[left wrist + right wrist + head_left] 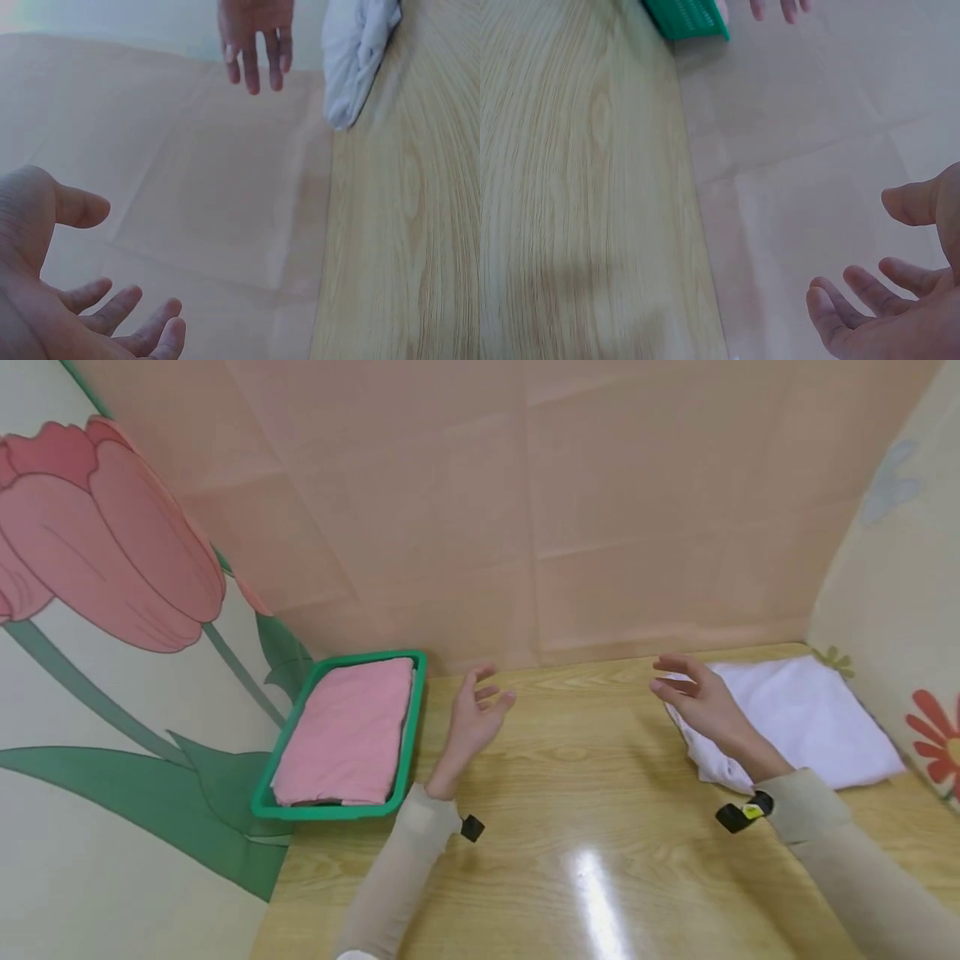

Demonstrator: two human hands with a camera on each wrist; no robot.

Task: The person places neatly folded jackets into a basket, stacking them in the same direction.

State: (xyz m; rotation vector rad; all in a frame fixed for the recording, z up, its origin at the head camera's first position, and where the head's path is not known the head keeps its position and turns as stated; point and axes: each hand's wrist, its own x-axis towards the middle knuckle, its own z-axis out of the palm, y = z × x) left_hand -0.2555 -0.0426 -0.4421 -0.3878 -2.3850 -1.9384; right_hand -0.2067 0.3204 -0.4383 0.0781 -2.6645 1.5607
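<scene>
My left hand (478, 714) is raised over the table, fingers loosely bent and nothing in them. Just left of it stands a green basket (417, 718) holding a folded pink cloth (345, 731). Across from it my right hand (699, 697) hovers with relaxed fingers, also holding nothing. Behind that hand, at the right, lies a folded white cloth (810, 718), partly covered by the hand and wrist in the head view. In the left wrist view the white cloth (356, 60) hangs together in a bunched edge near the right hand (259, 37).
The wooden table (570, 793) runs back to a creased pinkish-brown sheet (525, 527). Walls flank it: a tulip-painted one (112, 693) at the left and a flower-decorated one (892, 610) at the right. Both wrists carry black straps.
</scene>
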